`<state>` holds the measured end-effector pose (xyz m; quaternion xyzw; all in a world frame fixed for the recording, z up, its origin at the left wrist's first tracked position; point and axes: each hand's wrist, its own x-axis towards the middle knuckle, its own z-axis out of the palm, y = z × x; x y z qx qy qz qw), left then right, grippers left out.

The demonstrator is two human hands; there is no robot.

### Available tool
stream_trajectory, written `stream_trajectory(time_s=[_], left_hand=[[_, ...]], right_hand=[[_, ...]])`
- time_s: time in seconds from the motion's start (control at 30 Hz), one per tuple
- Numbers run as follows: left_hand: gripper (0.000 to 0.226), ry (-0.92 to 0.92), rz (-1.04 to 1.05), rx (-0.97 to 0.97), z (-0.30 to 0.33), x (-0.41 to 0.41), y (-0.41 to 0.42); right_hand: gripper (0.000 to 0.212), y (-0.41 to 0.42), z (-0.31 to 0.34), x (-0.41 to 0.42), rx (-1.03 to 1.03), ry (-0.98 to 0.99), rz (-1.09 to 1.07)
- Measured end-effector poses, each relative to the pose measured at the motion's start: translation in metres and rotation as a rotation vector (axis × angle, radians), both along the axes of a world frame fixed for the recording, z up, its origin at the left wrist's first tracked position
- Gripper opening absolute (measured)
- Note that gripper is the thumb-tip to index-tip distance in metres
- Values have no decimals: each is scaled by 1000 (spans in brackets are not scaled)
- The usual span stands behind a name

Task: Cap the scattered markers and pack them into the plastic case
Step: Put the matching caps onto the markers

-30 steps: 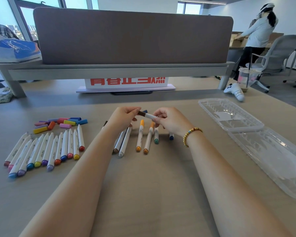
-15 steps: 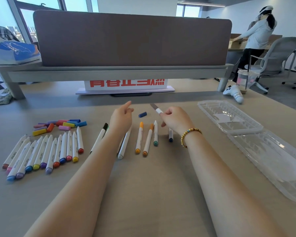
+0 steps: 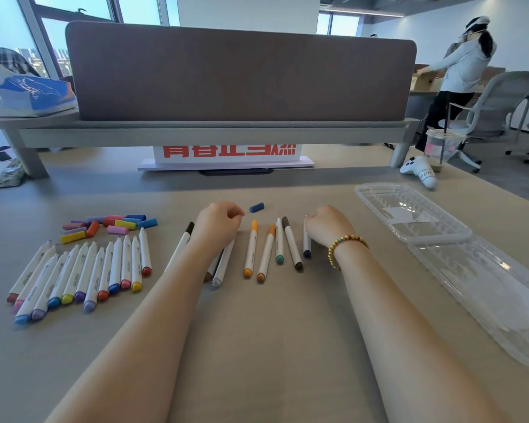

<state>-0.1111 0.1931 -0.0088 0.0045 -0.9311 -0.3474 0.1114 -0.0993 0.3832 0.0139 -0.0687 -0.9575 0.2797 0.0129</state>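
Observation:
My left hand (image 3: 219, 222) rests on the table with its fingers curled and nothing in it, just left of a loose blue cap (image 3: 256, 207). My right hand (image 3: 329, 227) is curled around the upper part of a dark blue marker (image 3: 307, 248) that lies on the table. Between my hands lie two orange markers (image 3: 251, 248), a green one (image 3: 279, 242) and a brown one (image 3: 291, 244). A black-capped marker (image 3: 182, 244) and others lie by my left wrist. The clear plastic case (image 3: 486, 288) lies open at the right.
A row of several uncapped markers (image 3: 83, 270) lies at the left, with a pile of coloured caps (image 3: 110, 224) behind it. A desk divider (image 3: 242, 74) closes the far side. At the back right are a white controller (image 3: 419, 174), a drink cup (image 3: 440, 148) and a person.
The brown marker that both hands held a second ago now lies on the table among the others. My right hand has dropped onto the dark blue marker. My left hand has lowered beside the blue cap.

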Motion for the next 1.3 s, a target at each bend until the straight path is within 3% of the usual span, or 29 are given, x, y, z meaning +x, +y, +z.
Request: stream_trajectory(time_s=[0.27,0.5,0.63,0.8,0.97,1.1,1.3], left_hand=[[33,-24,13,-66,4,-34,16],[31,-52,6,-484,6,-69,40],[25,-60,34,-578,5,-70,46],[20,-36,46,-395,10,-55,43],[25,-35,-58,129,22,-23,10],[30,-5,-24,176,21,5,-24],[29,9,-37,89,9,14,-27]], right_hand=[[27,3,-14,-9,4,-61,-24],[28,-3,-23,-15,142,27,-20],[30,-6,-23,-16,229,59,-28],[29,-8,-22,-12,253,61,-26],[29,-5,-12,-1,85,145,1],[22,-16,-11,3,-79,190,151],[20,-32,-10,9,-80,257,328]])
